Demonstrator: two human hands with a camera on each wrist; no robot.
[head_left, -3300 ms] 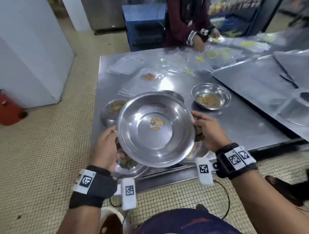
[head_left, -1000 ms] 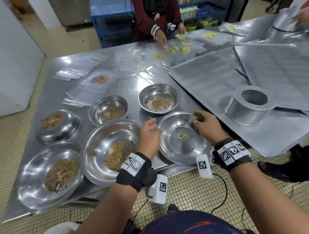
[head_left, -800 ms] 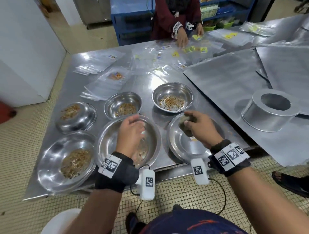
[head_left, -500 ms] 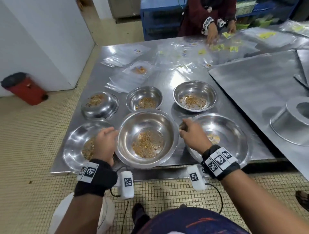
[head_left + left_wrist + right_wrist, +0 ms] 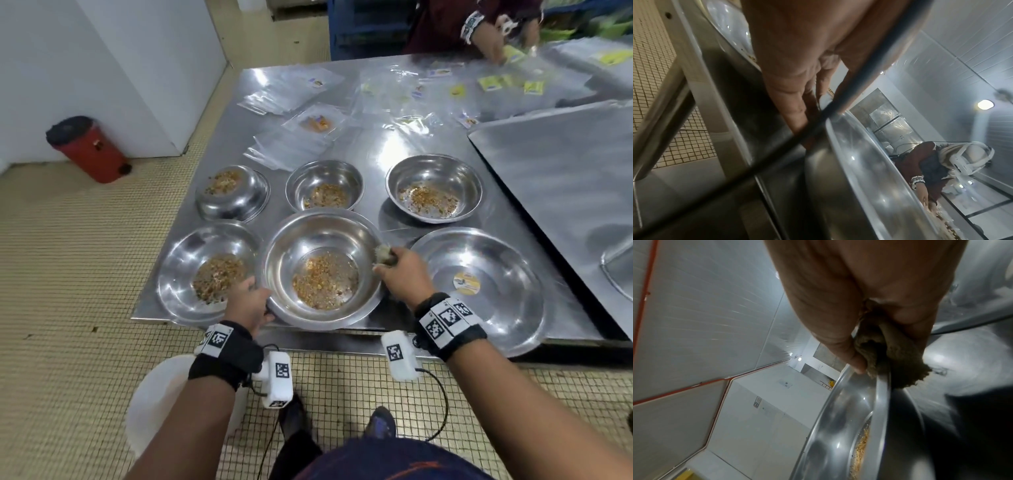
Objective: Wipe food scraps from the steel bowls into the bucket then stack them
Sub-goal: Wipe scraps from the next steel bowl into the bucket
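Both hands (image 5: 248,305) (image 5: 399,272) grip round steel bowl (image 5: 322,240) | nubbly cloth (image 5: 383,254)

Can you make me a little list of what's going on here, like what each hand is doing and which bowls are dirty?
left hand: grips the near-left rim of the middle bowl
right hand: holds a brown cloth at that bowl's right rim
middle bowl: upright, food scraps in the bottom
clean bowl: to the right, only a sticker inside
other dirty bowls: four; one of them, back left, is upside down with scraps on top
white bucket: on the floor below the left arm
table: steel, plastic bags at the back
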